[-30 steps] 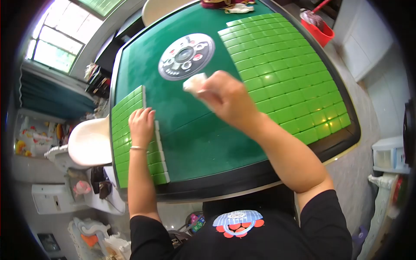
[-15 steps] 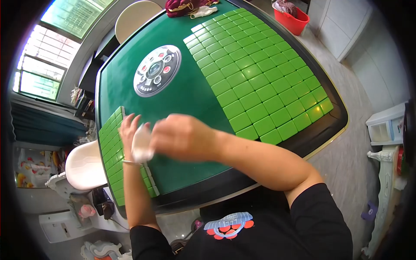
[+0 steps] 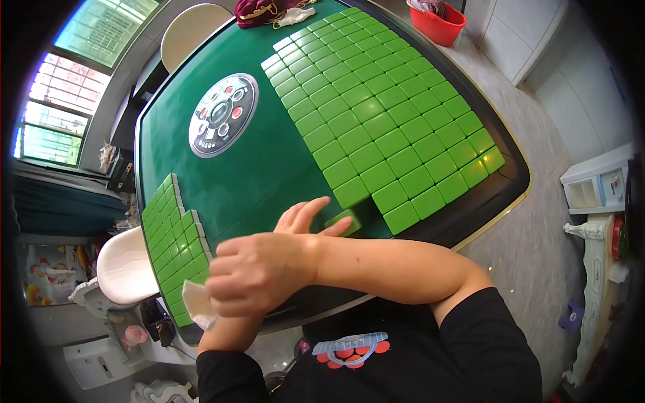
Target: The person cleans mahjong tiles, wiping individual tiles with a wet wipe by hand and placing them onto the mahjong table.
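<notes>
My right hand (image 3: 259, 275) is closed around a white cloth or tissue (image 3: 198, 303), which hangs at the left edge of the fist. Under my right forearm, my left hand (image 3: 304, 216) reaches across to the right. Its fingers and thumb are at a single green-backed mahjong tile (image 3: 347, 220), partly hidden by them, apart from the large block of mahjong tiles (image 3: 376, 121). A gap shows at that block's near left corner. On the left lies a smaller group of tiles (image 3: 171, 232) with a stepped edge; my right hand and the cloth cover part of it.
The green mahjong table (image 3: 269, 181) has a dark rim and a round control panel (image 3: 223, 115) at its centre. A maroon bag (image 3: 259, 12) and a white cloth (image 3: 295, 16) lie at the far edge. Pale chairs (image 3: 124, 263) stand along the left side; a red bucket (image 3: 443, 25) is beyond.
My left hand has moved from the left tile group to the right, under my right arm. One tile has come away from the large block's corner. My right hand has shifted down with the cloth.
</notes>
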`<state>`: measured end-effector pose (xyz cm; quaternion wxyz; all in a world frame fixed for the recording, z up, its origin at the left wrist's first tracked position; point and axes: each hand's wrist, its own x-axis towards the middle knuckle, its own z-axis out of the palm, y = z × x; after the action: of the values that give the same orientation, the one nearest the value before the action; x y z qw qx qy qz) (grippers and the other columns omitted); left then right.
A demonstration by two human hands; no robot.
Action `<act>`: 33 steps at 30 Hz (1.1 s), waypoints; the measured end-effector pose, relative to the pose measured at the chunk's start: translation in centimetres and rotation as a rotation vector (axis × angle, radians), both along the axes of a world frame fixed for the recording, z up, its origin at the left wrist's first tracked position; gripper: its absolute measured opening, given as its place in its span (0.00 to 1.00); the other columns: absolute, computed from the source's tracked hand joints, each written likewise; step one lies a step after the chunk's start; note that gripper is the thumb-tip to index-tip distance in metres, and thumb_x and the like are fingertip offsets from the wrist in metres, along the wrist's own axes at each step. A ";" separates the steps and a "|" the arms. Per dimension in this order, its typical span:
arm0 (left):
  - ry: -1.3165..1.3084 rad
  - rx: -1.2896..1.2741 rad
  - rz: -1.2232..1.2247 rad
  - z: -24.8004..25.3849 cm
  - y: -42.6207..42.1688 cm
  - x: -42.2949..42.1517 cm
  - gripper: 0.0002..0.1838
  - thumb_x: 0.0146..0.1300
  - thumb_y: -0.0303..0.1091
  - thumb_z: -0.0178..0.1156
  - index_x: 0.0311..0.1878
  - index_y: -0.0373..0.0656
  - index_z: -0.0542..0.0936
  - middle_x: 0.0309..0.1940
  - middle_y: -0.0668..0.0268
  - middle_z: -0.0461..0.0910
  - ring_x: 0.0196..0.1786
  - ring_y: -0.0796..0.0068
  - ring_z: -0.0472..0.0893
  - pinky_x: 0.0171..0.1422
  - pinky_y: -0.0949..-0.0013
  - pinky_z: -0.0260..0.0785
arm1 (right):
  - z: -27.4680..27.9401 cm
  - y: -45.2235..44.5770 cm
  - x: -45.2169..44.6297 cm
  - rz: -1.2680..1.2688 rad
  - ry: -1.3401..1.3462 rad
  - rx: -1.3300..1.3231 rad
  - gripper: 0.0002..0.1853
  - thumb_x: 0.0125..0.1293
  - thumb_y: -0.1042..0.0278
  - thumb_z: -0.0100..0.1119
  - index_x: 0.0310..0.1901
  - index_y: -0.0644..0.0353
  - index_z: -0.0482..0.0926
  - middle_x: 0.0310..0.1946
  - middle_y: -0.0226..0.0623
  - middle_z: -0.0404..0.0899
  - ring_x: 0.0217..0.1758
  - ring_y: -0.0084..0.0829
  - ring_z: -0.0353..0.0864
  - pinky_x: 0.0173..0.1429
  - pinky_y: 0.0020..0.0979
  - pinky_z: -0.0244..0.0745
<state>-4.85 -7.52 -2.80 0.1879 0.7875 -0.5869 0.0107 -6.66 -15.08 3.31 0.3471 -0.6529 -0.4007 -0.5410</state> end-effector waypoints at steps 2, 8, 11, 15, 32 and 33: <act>-0.158 0.084 -0.021 0.0 2.0 1.0 0.22 0.60 0.42 0.68 0.58 0.54 0.81 0.64 0.57 0.72 0.61 0.56 0.74 0.62 0.58 0.68 | 0.0 -1.0 0.6 -0.030 0.047 0.014 0.06 0.52 0.65 0.59 0.30 0.53 0.73 0.28 0.29 0.69 0.30 0.30 0.72 0.34 0.32 0.69; 0.337 -0.207 0.239 0.0 4.7 0.7 0.35 0.55 0.27 0.69 0.67 0.38 0.68 0.61 0.58 0.74 0.62 0.60 0.75 0.66 0.58 0.66 | -1.0 -3.5 3.5 -0.101 0.292 0.395 0.09 0.56 0.72 0.69 0.35 0.56 0.77 0.31 0.34 0.76 0.31 0.32 0.77 0.33 0.31 0.74; 0.759 -0.519 0.319 1.6 4.2 2.0 0.33 0.51 0.13 0.65 0.62 0.35 0.69 0.54 0.61 0.75 0.58 0.69 0.77 0.62 0.67 0.71 | -1.4 -4.7 4.4 -0.054 0.467 0.636 0.08 0.61 0.71 0.69 0.36 0.57 0.78 0.31 0.31 0.76 0.33 0.25 0.78 0.32 0.27 0.72; 0.952 -0.778 0.409 4.1 5.1 3.9 0.25 0.52 0.10 0.65 0.54 0.36 0.73 0.50 0.67 0.73 0.55 0.74 0.77 0.60 0.71 0.73 | -0.6 -5.1 3.6 0.043 0.885 0.778 0.11 0.60 0.65 0.71 0.36 0.59 0.78 0.31 0.38 0.79 0.30 0.34 0.80 0.35 0.30 0.74; 0.443 -0.754 0.435 3.3 6.7 4.2 0.23 0.48 0.17 0.69 0.50 0.36 0.77 0.46 0.65 0.73 0.52 0.71 0.78 0.53 0.70 0.73 | -1.8 -0.6 3.2 -0.244 0.548 0.038 0.11 0.57 0.71 0.68 0.39 0.51 0.76 0.32 0.31 0.77 0.34 0.35 0.79 0.39 0.34 0.70; 0.516 -0.767 0.404 2.8 6.9 4.6 0.24 0.48 0.16 0.69 0.51 0.36 0.77 0.47 0.64 0.72 0.53 0.71 0.77 0.54 0.70 0.73 | -2.0 -0.9 3.5 -0.265 0.585 0.046 0.11 0.57 0.72 0.68 0.39 0.51 0.76 0.32 0.31 0.77 0.34 0.35 0.79 0.39 0.35 0.70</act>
<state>-0.27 -0.58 0.02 0.5970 0.7366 -0.3108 0.0666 -3.19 -15.99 1.27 0.3889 -0.8192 -0.1832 -0.3797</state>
